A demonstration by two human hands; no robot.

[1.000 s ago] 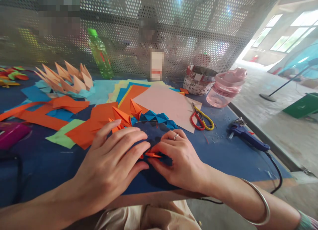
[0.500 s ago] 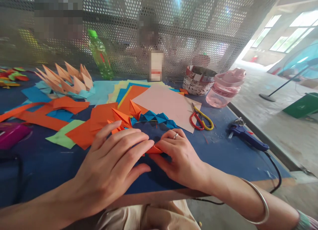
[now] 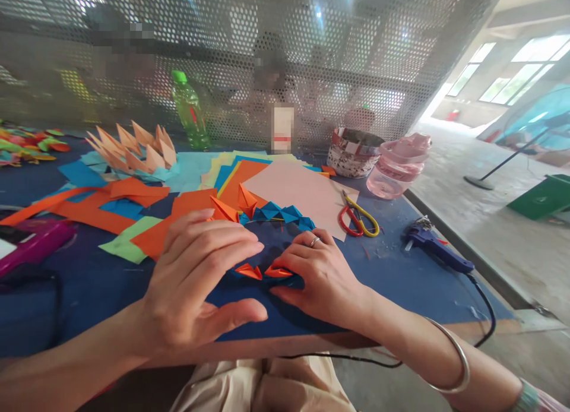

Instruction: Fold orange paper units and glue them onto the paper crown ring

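We judge the folded orange piece (image 3: 249,272) to be very light and thin. It would be stiff only along its creases, soft elsewhere, and easily crushed or pulled out of shape. It would also slide readily on the smooth table (image 3: 401,281). The layered folds and pointed tips look like the best places to take hold, pinched lightly between fingertip and thumb rather than on the open flaps.

The piece lies flat near the table's front edge, at about 6 o'clock from the table's middle. It sits between the two hands.

- **Right hand:** The right hand (image 3: 325,278), with a ring on one finger, comes in from 4 o'clock. Its grip is narrow, with fingers and thumb drawn together over the right end of the piece, pressing it to the table.
- **Left hand:** The left hand (image 3: 196,287) hangs just above the piece at 9 o'clock. Its grip is wide, the fingers spread, and it holds nothing.

Only two small bright orange points show, both sharply creased. The rest is hidden under the right fingers or is too dark to tell from the blue surface.

Around the piece, each placed by the clock from it:

- A chain of blue folded units (image 3: 285,212) lies at 12 o'clock.
- Loose orange sheets (image 3: 154,237) lie at 10 o'clock.
- Scissors (image 3: 358,219) lie at 2 o'clock.
- A glue gun (image 3: 434,252) lies at 3 o'clock.
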